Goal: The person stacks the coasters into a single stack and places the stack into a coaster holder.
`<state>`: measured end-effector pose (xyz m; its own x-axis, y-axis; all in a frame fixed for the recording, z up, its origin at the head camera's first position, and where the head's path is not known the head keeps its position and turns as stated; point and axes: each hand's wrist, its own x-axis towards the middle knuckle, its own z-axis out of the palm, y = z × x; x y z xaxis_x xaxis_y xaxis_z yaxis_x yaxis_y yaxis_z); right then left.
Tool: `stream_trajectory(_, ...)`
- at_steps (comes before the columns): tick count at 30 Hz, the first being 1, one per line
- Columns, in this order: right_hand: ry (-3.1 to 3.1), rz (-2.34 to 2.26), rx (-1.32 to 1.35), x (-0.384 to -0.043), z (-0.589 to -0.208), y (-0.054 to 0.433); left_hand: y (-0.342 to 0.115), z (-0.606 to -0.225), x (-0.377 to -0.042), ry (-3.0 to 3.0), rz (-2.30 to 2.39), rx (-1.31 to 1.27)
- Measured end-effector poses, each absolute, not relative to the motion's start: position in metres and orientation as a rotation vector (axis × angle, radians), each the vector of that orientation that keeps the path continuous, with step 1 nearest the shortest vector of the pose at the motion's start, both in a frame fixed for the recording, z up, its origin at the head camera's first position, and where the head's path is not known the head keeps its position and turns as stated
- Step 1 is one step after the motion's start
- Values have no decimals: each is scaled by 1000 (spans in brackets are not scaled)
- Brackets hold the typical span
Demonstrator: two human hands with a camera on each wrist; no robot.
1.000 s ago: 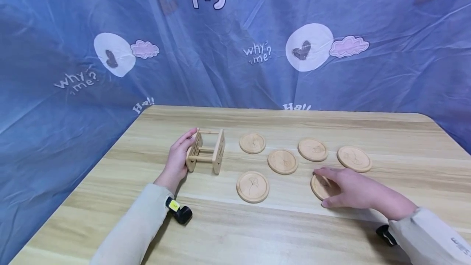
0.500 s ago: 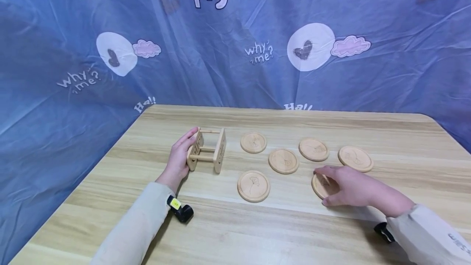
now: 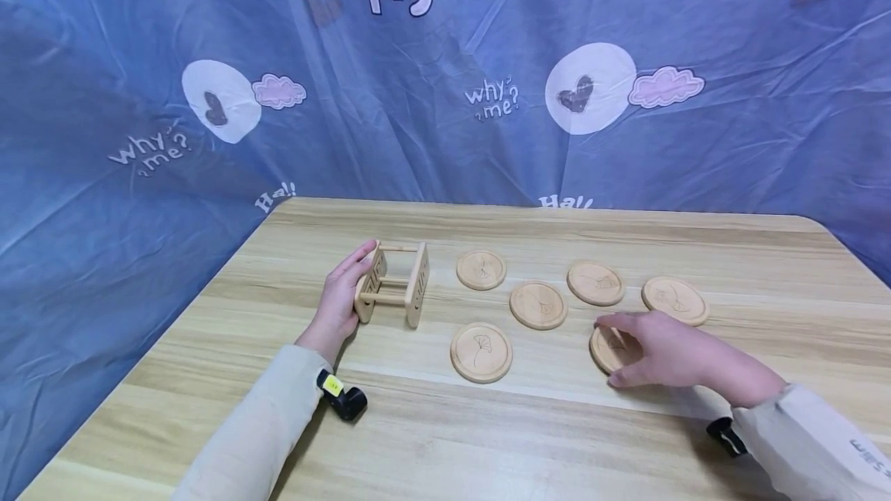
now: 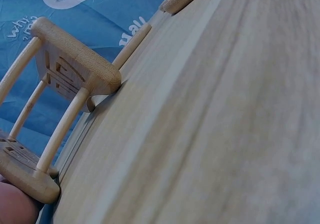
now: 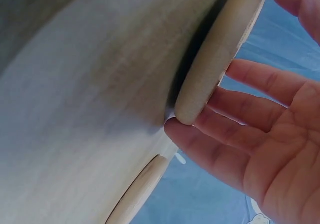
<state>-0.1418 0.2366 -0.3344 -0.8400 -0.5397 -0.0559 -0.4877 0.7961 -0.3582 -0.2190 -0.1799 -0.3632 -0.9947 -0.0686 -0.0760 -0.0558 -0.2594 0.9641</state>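
Observation:
My left hand [image 3: 338,298] grips the left side panel of a small wooden coaster rack [image 3: 416,284], two cut-out panels joined by thin rods. In the left wrist view the rack [image 4: 75,59] stands on the table, a bit of the hand [image 4: 15,206] showing at its near panel. On the right, my right hand [image 3: 671,350] spans a round wooden coaster [image 3: 607,350], thumb at the near rim and fingers at the far one. In the right wrist view the fingers [image 5: 255,109] lie along this coaster's face and edge [image 5: 205,74], with a dark shadow beneath; the palm hides part of it overhead.
Several more coasters with engraved leaf drawings lie flat between the hands and beyond the right one: a front coaster [image 3: 481,352], a middle coaster [image 3: 538,305] and a far right coaster [image 3: 674,301] among them. A blue printed cloth [image 3: 445,138] hangs behind the wooden table [image 3: 487,447].
The whole head view has shifted slightly. Both hands keep nearly the same places, the left at the rack and the right over the same coaster.

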Motion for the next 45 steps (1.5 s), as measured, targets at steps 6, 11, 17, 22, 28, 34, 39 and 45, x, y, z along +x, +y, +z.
stream_trajectory(6, 2834, -506, -831, -142, -333, 232, -180, -363, -218, -1923, -2471, 156)
stream_trajectory(11, 2844, -534, -840, -140, -333, 226, -179, -363, -218, -1925, -2472, 161)
stream_trajectory(17, 2874, -536, -880, -139, -332, 218, -179, -362, -218, -1939, -2452, 167)
stream_trajectory(22, 2877, -547, -883, -138, -330, 209, -180, -362, -218, -1952, -2438, 165)
stream_trajectory(28, 2862, -583, -891, -138, -329, 199, -179, -363, -219, -1939, -2448, 162)
stream_trajectory(34, 2857, -585, -910, -137, -329, 190, -180, -364, -219, -1942, -2442, 168)
stream_trajectory(39, 2840, -599, -932, -136, -329, 182, -180, -365, -220, -1948, -2436, 148)
stream_trajectory(45, 2818, -607, -944, -137, -328, 172, -181, -366, -220, -1957, -2427, 138)
